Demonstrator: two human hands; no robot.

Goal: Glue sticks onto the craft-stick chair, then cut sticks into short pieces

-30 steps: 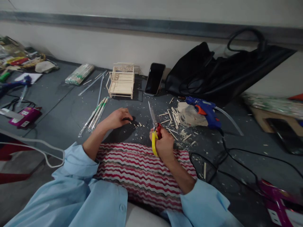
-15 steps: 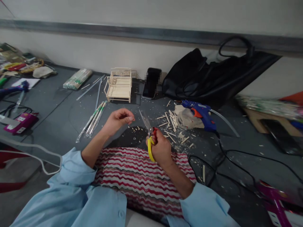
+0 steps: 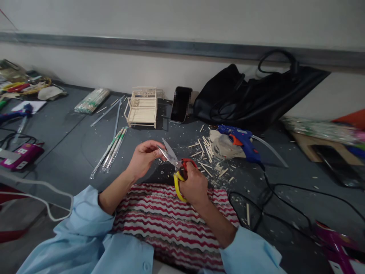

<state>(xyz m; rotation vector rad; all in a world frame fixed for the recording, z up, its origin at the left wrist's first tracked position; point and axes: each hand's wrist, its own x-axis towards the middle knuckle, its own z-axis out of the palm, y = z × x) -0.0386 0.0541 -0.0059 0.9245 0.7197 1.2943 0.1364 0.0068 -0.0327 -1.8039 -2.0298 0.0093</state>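
My right hand (image 3: 194, 185) grips a pair of scissors (image 3: 172, 158) with one red and one yellow handle. Their blades stand apart and point up and left. Close by the blade tips is my left hand (image 3: 145, 156), its thumb and forefinger pinched together; whatever lies between them is too small to make out. Several short cut sticks (image 3: 207, 149) and crumbs are strewn on the dark table to the right of the scissors. Behind my left hand stands a small frame (image 3: 142, 108) built of pale wooden sticks.
A blue glue gun (image 3: 242, 141) rests on a scrap at the right, its black cable (image 3: 266, 177) trailing forward. Wrapped sticks (image 3: 111, 150) lie at the left. A phone (image 3: 181, 105) and a black bag (image 3: 245, 97) stand by the wall. Striped cloth (image 3: 171, 220) covers my lap.
The scissors' blades have spread apart and come up to my left fingertips. My left hand has shifted slightly right, towards the scissors.
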